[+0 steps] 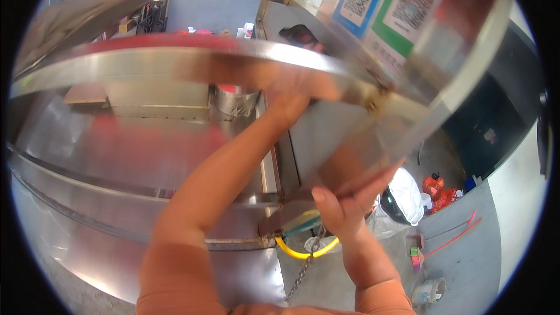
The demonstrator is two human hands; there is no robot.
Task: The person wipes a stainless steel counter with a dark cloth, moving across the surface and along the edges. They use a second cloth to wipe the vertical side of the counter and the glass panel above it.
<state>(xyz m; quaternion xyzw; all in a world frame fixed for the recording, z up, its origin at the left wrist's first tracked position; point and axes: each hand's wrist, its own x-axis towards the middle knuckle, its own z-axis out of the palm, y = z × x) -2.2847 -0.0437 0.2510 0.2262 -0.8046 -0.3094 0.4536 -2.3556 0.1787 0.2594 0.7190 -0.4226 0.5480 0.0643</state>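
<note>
A metal-framed glass cabinet or cart spans the view, blurred by motion. My left hand [294, 100] reaches to the back of its long metal rail [175, 59]; the fingers are blurred and partly hidden, so their grip cannot be told. Against the slanting side panel [345, 157] on the right rests my right hand [350, 210], thumb raised and palm on the panel's lower edge; whether the fingers curl round it cannot be told. Beneath the left arm lies a shiny metal worktop [144, 140]. A foil-like round container [237, 99] stands behind it.
A metal chain [302, 273] and a yellow hose [297, 253] hang below the cabinet corner. Two boards with printed codes [359, 0] are at the upper right. On the floor at right are red plastic bags [444, 197], a broom [415, 259] and a bucket [428, 291].
</note>
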